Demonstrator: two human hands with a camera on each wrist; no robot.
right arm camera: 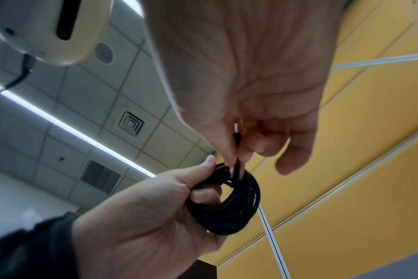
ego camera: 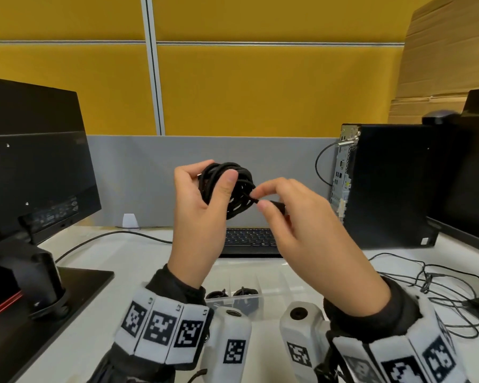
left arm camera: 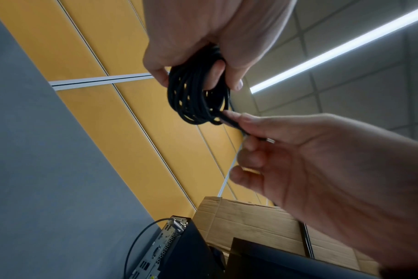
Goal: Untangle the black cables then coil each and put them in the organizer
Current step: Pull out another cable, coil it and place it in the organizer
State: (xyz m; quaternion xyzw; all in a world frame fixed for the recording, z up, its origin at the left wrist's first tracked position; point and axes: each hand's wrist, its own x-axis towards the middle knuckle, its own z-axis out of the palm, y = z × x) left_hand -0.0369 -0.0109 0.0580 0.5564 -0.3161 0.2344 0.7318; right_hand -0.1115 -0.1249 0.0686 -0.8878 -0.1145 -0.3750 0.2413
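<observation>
The left hand gripped a coiled black cable in the air above the counter, thumb pressed across the loops. The right hand pinched the cable's plug end just beside the coil. The clear organizer lay below, 2 coils already inside.

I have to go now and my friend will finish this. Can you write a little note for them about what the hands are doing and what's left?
Left hand grips the coiled black cable, held up above the desk.
Right hand pinches the cable's plug end beside the coil.
Done: this cable is wound; the clear organizer on the desk already holds small black coils.
Left: tuck the end in, put the coil in the organizer.
</observation>
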